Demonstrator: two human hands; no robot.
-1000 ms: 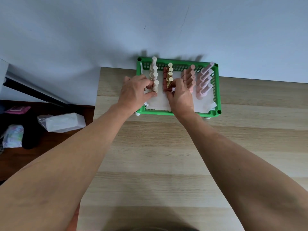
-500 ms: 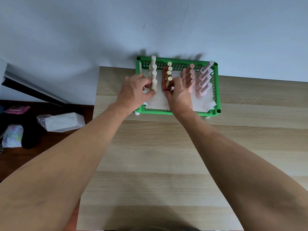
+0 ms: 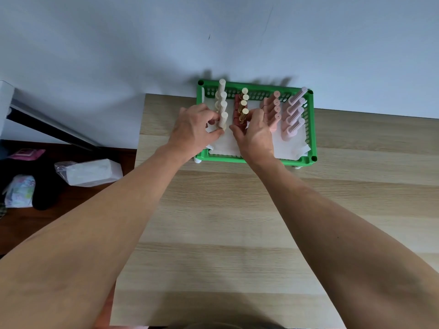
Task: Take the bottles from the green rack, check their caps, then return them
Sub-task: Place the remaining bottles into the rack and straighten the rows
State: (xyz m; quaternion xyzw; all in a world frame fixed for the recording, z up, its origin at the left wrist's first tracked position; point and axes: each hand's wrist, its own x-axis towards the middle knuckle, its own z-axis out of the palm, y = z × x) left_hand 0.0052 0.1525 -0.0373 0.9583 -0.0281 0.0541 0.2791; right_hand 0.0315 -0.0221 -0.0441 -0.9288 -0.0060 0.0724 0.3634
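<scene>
The left hand [image 3: 193, 131] curls its thumb and fingers round the base of the nearest cream ribbed bottle [image 3: 223, 119], which stands upright at the front of the leftmost row in the green rack [image 3: 256, 159]. The right hand [image 3: 255, 136] has its fingers curled at the front of the next row, at the nearest dark red bottle with a gold cap [image 3: 242, 116] — its lower body is hidden behind the fingers, so whether they truly grip it cannot be told.

Four rows of upright bottles fill the back half of the rack: cream, dark red and gold, peach pink bottles [image 3: 273, 110], and pale lilac bottles [image 3: 294, 115]. Each row runs front to back, and the nearer bottles partly hide those behind. No label or writing can be read on any of them.

A white paper sheet [image 3: 292, 144] lines the rack floor, with a corner poking out at the front right. The rack sits at the far edge of a light wooden table [image 3: 237, 222], against a pale blue wall [image 3: 142, 43]. Off the table to the left, on a dark surface, lie a clear-wrapped white packet [image 3: 89, 172] and a patterned pouch [image 3: 20, 194] — the printing there is too blurred to read. Both forearms cross the table from the bottom edge.
</scene>
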